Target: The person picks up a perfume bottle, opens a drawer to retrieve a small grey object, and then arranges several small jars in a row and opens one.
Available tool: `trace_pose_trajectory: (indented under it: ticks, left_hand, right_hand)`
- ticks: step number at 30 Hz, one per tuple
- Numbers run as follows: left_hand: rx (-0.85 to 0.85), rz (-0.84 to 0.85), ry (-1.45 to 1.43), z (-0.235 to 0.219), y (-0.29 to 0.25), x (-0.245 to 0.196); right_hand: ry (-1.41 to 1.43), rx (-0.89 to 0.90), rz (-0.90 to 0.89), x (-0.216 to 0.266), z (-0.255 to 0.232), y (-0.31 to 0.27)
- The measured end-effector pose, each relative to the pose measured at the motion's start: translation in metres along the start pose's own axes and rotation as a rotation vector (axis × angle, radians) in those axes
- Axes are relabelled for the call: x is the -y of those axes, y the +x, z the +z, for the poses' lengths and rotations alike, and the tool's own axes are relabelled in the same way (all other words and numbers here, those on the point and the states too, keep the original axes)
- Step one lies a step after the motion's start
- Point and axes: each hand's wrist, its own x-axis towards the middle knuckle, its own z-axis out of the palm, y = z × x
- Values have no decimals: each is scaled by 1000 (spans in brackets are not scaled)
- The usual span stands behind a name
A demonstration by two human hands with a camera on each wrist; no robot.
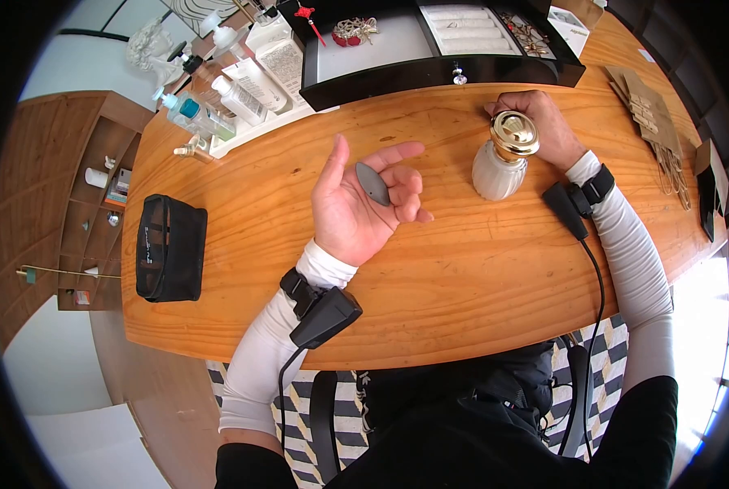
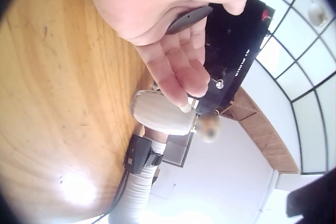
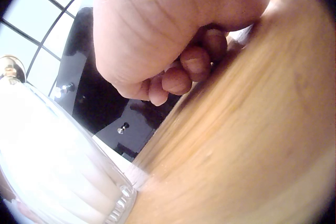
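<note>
In the head view my left hand (image 1: 364, 196) is palm up over the table, its fingers loosely bent. A flat grey leaf-shaped piece (image 1: 372, 184) with a small hole near one end lies across the palm at the finger bases; in the left wrist view the same piece (image 2: 189, 19) shows edge-on. My right hand (image 1: 543, 126) rests on the table with its fingers (image 3: 195, 64) curled into the palm, nothing visible in them. Beside it stands a ribbed, whitish glass jar (image 1: 499, 171) with a domed gold lid (image 1: 514, 134), upright.
Behind the hands, a black jewellery drawer (image 1: 454, 75) holds trinkets and a white ring cushion. Several pump bottles and tubes stand on a white tray (image 1: 275, 118) at back left. A black mesh pouch (image 1: 171, 248) sits left; brown paper bags (image 1: 645, 106) lie right.
</note>
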Motion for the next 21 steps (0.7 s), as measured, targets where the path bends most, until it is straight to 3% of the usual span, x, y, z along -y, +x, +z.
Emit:
trace_pose_trajectory:
  ticks: [8, 21]
  left_hand:
    - [154, 2, -129, -10, 4, 2]
    - [114, 8, -89, -13, 4, 3]
  right_hand:
    - [-16, 22, 21, 0, -1, 1]
    - [-25, 46, 39, -1, -3, 1]
